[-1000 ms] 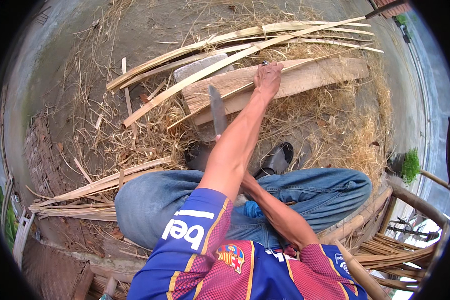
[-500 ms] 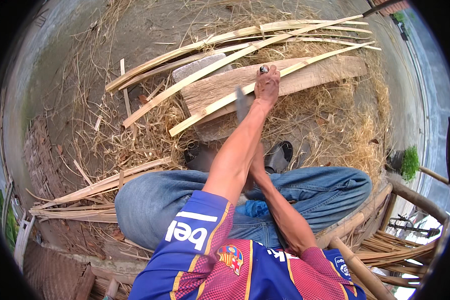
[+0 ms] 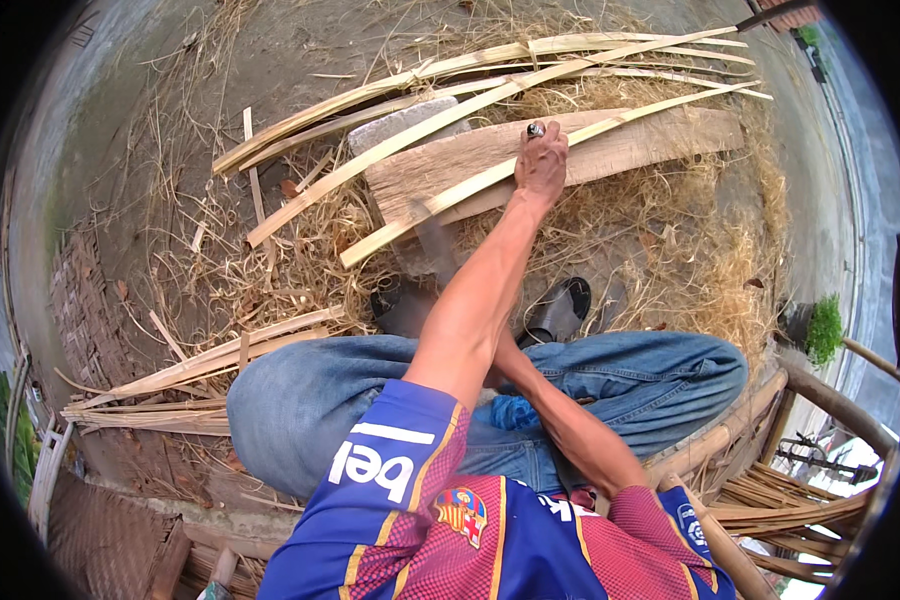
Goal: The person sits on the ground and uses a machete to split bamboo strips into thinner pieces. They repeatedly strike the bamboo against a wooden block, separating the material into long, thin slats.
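Note:
My left hand is closed on a long pale bamboo strip, holding it down across a wooden plank. A dark, shiny ring-like thing shows at its fingers. My right forearm passes beneath my left forearm, which covers the right hand. From that hidden hand a grey knife blade, smeared by motion, reaches up to the strip near its lower-left end. Another long strip lies just beyond, crossing the plank's upper-left corner.
More strips fan out at the far side, partly over a pale stone block. Curly shavings surround the plank. A bundle of split strips lies by my left knee. A potted plant stands at the right.
The blurred blade has moved left and toward me along the strip, away from my left hand. My right forearm has drawn back slightly. My left hand keeps its hold on the strip.

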`<action>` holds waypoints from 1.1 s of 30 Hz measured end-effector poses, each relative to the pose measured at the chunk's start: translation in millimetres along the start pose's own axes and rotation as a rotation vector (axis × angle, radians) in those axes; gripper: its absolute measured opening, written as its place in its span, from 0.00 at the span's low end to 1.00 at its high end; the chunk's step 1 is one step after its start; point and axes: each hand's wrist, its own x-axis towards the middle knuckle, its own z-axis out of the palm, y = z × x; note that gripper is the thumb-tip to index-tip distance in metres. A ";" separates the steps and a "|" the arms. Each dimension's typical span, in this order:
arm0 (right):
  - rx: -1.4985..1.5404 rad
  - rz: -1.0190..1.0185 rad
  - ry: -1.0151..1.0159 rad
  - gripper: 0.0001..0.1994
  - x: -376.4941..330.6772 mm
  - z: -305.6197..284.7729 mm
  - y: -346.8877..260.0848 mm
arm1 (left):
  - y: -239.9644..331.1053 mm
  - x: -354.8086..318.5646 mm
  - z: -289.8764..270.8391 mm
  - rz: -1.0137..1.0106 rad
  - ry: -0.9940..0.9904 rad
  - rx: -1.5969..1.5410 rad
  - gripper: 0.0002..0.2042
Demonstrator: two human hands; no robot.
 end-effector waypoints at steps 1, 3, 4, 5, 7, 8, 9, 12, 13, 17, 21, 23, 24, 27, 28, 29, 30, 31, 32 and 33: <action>0.054 -0.053 -0.041 0.19 -15.7 4.7 -26.3 | -6.1 -0.8 2.8 -0.015 -0.005 -0.009 0.05; 0.259 -0.003 -0.358 0.24 -6.2 -3.6 -36.5 | -23.4 4.4 8.1 -0.061 0.055 -0.041 0.05; 0.407 0.120 -0.614 0.27 18.2 -31.7 -20.5 | -25.5 1.2 11.2 -0.084 0.077 -0.068 0.05; 0.352 0.085 -0.705 0.29 23.4 -37.5 -1.8 | -16.4 -1.9 12.4 -0.050 0.056 -0.056 0.05; 0.033 -0.162 -0.710 0.34 10.1 -21.6 35.0 | 2.9 1.1 7.1 0.037 0.018 -0.029 0.05; -0.245 -0.365 -0.651 0.36 -3.0 -1.3 42.1 | -1.0 1.5 8.0 0.010 0.007 -0.047 0.04; -0.173 -0.315 -0.633 0.32 -13.6 7.2 38.6 | -13.0 -1.4 9.6 -0.032 0.006 -0.057 0.04; -0.033 -0.133 -0.407 0.22 -20.4 8.2 -2.8 | -14.0 7.1 2.0 -0.035 -0.038 -0.011 0.08; 0.015 -0.077 -0.298 0.19 -19.9 5.4 -18.4 | -9.1 -2.9 -5.3 -0.023 -0.089 0.023 0.10; -0.210 0.060 -0.194 0.17 12.0 -28.7 -35.0 | 1.5 -8.4 -25.3 0.132 -0.190 0.057 0.47; 0.063 0.053 -0.018 0.18 18.6 -26.4 -28.5 | 10.7 -0.2 -40.5 0.130 -0.497 0.358 0.60; -0.111 -0.303 0.493 0.17 9.0 50.6 -24.6 | 15.0 2.9 -28.9 0.146 -0.498 0.348 0.52; -0.158 -0.345 0.434 0.18 7.1 54.1 -9.6 | 2.5 -2.0 -21.1 0.143 -0.442 0.390 0.51; -0.174 -0.246 -0.036 0.23 25.4 -3.8 44.6 | -4.4 -3.2 -17.0 0.130 -0.433 0.348 0.50; -0.153 -0.213 -0.135 0.25 23.9 -10.7 45.5 | -3.8 -3.4 -18.3 0.122 -0.455 0.309 0.51; -0.115 -0.256 -0.013 0.26 4.0 17.0 9.6 | -2.1 -6.4 -18.7 0.115 -0.472 0.294 0.51; -0.097 -0.246 -0.024 0.27 1.6 16.1 3.3 | 5.2 -8.2 -23.8 0.116 -0.492 0.279 0.51; -0.084 -0.234 -0.051 0.28 -2.7 16.8 -0.1 | 5.5 -6.4 -24.0 0.110 -0.495 0.270 0.51; -0.096 -0.170 -0.218 0.29 12.0 -10.8 21.2 | 3.9 -5.7 -24.8 0.123 -0.460 0.285 0.51; -0.085 -0.163 -0.247 0.29 14.0 -12.3 18.9 | -1.3 -4.5 -24.1 0.133 -0.420 0.302 0.51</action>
